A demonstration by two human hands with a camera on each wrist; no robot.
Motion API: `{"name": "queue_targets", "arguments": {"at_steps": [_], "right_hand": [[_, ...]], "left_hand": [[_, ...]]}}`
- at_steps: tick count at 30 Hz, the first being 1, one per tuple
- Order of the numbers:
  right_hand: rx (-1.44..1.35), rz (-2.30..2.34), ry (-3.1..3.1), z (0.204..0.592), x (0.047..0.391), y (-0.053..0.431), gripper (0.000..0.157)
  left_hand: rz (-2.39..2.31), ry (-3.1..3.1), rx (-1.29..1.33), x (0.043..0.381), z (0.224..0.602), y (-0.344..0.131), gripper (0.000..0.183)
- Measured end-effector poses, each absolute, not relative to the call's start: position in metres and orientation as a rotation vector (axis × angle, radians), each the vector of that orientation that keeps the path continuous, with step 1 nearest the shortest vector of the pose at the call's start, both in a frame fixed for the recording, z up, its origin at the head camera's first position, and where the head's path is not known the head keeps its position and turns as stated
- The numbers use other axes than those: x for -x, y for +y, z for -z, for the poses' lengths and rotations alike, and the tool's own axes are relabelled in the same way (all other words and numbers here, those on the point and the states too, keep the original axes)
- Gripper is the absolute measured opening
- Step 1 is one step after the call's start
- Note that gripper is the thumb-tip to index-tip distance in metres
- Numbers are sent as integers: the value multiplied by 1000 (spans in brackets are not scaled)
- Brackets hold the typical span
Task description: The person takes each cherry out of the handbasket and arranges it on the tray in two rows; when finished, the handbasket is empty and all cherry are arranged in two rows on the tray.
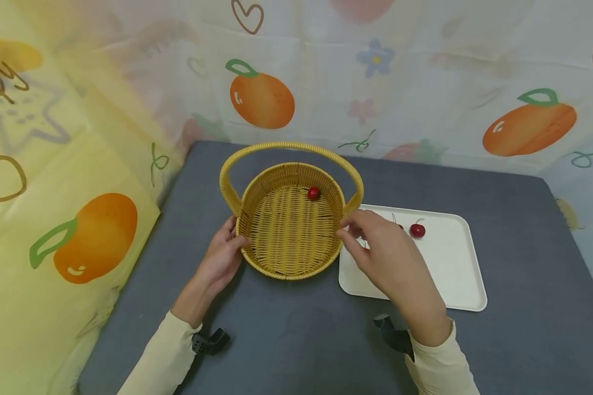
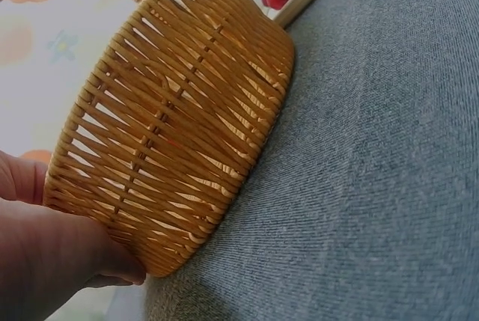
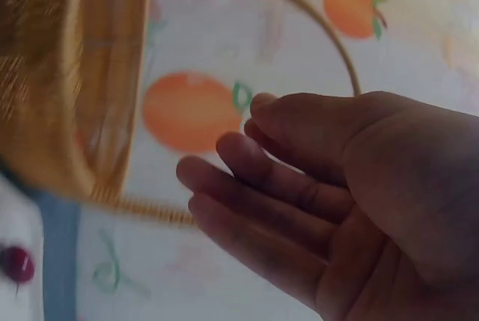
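A yellow woven basket (image 1: 291,274) with an arched handle stands on the table. My left hand (image 1: 222,258) grips its left side, thumb over the rim and fingers against the outer wall. One red cherry (image 1: 313,193) lies inside, towards the back right. By the basket's right rim hovers my right hand (image 1: 387,260), above the left part of a white tray (image 1: 457,269). Its fingers are loosely bent, and nothing shows between them in the right wrist view. A stemmed cherry (image 1: 417,230) lies on the tray; other cherries there are partly hidden behind that hand.
A grey cloth (image 1: 296,334) covers the table. Behind it and at the left hang sheets printed with fruit (image 1: 262,100). The basket's handle (image 1: 291,146) arches over its back part. Each wrist wears a black mount (image 1: 210,341).
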State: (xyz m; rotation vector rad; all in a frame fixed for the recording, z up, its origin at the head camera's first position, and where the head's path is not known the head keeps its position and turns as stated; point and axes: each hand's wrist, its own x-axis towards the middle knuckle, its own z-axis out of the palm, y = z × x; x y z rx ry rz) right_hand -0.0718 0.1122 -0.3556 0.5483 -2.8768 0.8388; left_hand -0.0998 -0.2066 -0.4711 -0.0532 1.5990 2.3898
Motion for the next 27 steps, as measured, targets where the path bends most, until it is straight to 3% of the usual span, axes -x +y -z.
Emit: {"name": "queue_targets", "arguments": {"at_steps": [14,22,27], "right_hand": [[-880,-498,-2952,322,125,25,32],[-872,-276,-3090,337,161,-2,16],[-772,-185,-3305,352,181,-4,30]], "left_hand": [[-2364,1585,59,99,472,-210,87],[-2384,1568,57,100,472,-211,87],[-2389,1562,40,100,472,-210,87]]}}
